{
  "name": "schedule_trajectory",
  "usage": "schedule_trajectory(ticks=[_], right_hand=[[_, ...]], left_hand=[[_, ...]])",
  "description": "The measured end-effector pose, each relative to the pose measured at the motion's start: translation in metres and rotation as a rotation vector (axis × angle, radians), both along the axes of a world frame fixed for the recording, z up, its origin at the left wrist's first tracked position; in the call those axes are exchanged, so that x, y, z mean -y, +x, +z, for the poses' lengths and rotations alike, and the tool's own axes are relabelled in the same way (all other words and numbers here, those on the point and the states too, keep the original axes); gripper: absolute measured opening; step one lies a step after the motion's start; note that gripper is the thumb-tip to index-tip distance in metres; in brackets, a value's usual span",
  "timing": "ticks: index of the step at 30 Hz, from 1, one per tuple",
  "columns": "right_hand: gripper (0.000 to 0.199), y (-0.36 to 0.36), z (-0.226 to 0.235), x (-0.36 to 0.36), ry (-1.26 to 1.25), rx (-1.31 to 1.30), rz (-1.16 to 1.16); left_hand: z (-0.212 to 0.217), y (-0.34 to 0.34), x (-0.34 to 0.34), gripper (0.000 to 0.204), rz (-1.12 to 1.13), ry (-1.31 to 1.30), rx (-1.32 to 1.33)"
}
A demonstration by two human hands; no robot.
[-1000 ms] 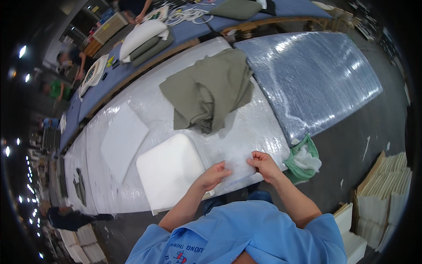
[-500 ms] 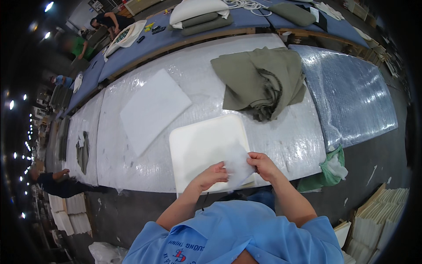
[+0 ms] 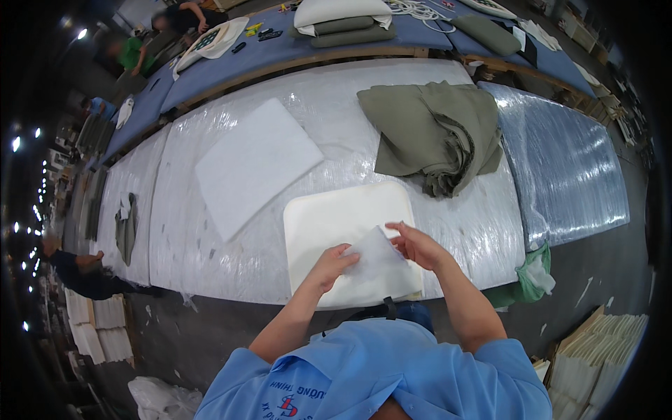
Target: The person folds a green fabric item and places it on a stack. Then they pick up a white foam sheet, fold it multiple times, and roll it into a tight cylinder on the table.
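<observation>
A thin, whitish, slightly see-through piece of soft sheet (image 3: 378,257), possibly wadding or film, is between my hands above a cream foam cushion pad (image 3: 329,210). My left hand (image 3: 327,267) pinches its left corner between thumb and fingers. At its upper right edge is my right hand (image 3: 418,248), fingers spread and slightly curled; whether a fingertip touches the piece is hard to tell. The pad has rounded far corners and lies flat at the near edge of the plastic-wrapped table (image 3: 224,269). Part of its near edge is hidden by my hands.
A white square sheet (image 3: 259,164) lies beyond the pad to the left. Olive fabric pieces (image 3: 434,133) are heaped at the far right. A green bag (image 3: 535,269) hangs by the right edge. Stacked pale panels (image 3: 595,364) stand on the floor. Other people work at left.
The blurred white piece is now held steadier and spread into a pointed shape. My right fingers have loosened and spread upward. The view has shifted slightly.
</observation>
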State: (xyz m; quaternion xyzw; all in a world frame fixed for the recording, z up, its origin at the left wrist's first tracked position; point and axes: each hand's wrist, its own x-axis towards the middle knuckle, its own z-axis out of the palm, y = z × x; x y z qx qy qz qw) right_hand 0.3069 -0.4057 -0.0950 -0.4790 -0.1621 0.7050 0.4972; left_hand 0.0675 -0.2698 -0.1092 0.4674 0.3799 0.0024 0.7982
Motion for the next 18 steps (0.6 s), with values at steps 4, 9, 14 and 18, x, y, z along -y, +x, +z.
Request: schedule_trajectory(ticks=[4,9,14,18], right_hand=[[0.04,-0.013,-0.022,-0.004,-0.05,0.118,0.161],[0.014,-0.017,-0.033,-0.015,-0.035,0.317,0.272],[0.013,-0.019,-0.027,-0.028,0.073,0.305,0.318],[0.014,-0.017,-0.033,-0.024,0.052,0.292,0.252]], left_hand=[[-0.007,-0.017,0.0,0.043,0.065,-0.064,-0.029],[-0.005,-0.033,-0.019,0.054,-0.227,0.044,0.016],[-0.007,-0.011,-0.035,0.056,-0.329,0.142,0.049],[-0.01,0.008,-0.036,0.045,-0.465,0.137,-0.063]])
